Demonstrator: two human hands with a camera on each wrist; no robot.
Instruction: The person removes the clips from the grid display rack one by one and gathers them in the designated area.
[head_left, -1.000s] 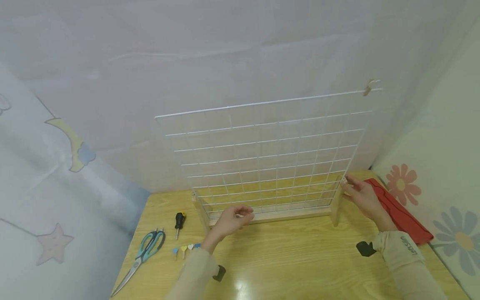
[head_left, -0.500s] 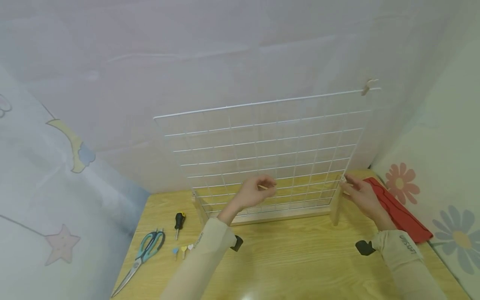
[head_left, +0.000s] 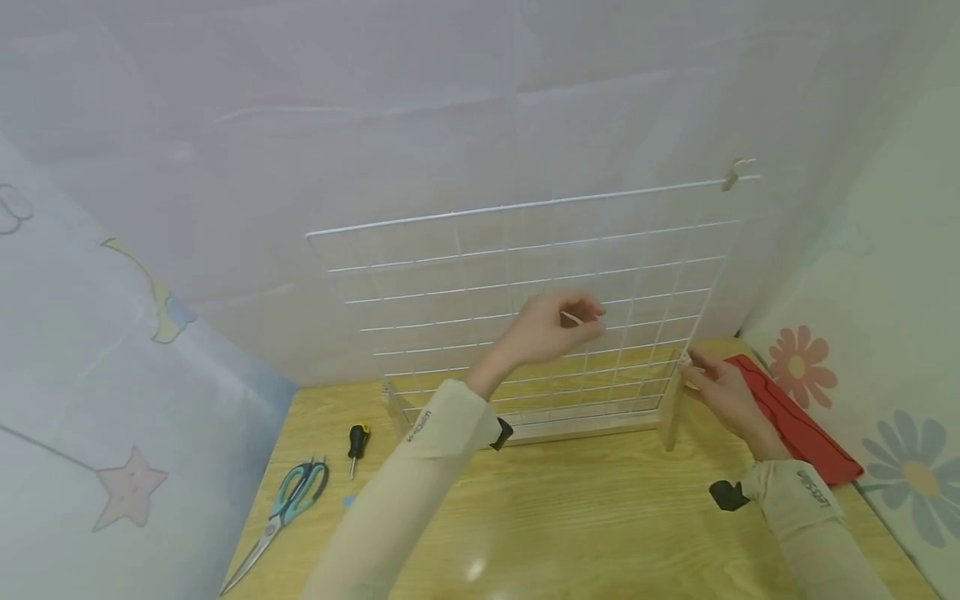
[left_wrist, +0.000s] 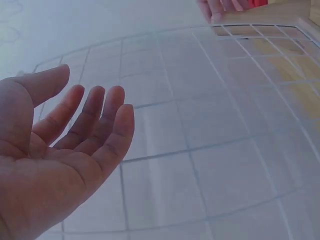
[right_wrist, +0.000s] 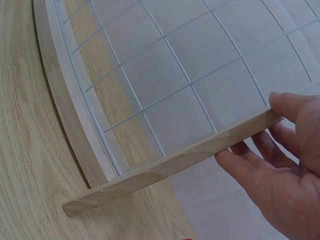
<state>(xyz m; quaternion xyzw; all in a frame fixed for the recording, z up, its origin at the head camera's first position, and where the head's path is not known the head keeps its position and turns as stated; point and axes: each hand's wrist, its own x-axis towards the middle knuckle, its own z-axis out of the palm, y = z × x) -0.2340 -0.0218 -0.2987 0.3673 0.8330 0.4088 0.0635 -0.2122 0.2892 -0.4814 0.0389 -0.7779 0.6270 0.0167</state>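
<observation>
A white wire grid panel (head_left: 525, 287) stands upright in a wooden base (head_left: 581, 430) on the table. My right hand (head_left: 723, 396) holds the top of the right wooden upright (right_wrist: 165, 167), thumb on one side and fingers on the other in the right wrist view. My left hand (head_left: 551, 327) is raised in front of the middle of the grid. In the left wrist view its fingers (left_wrist: 92, 120) are loosely bent with nothing between them. A small wooden clip (head_left: 732, 175) sits on the grid's top wire at the far right.
On the left of the table (head_left: 570, 525) lie a black and yellow screwdriver (head_left: 357, 442) and scissors with teal handles (head_left: 288, 504). A small blue piece (head_left: 349, 500) shows beside the left sleeve. Folded red cloth (head_left: 798, 421) lies to the right, and patterned curtains surround the table.
My left hand has risen from near the wooden base, up and to the right across the grid. Its sleeve now covers most of the small heart-shaped pieces. The right hand stays on the upright.
</observation>
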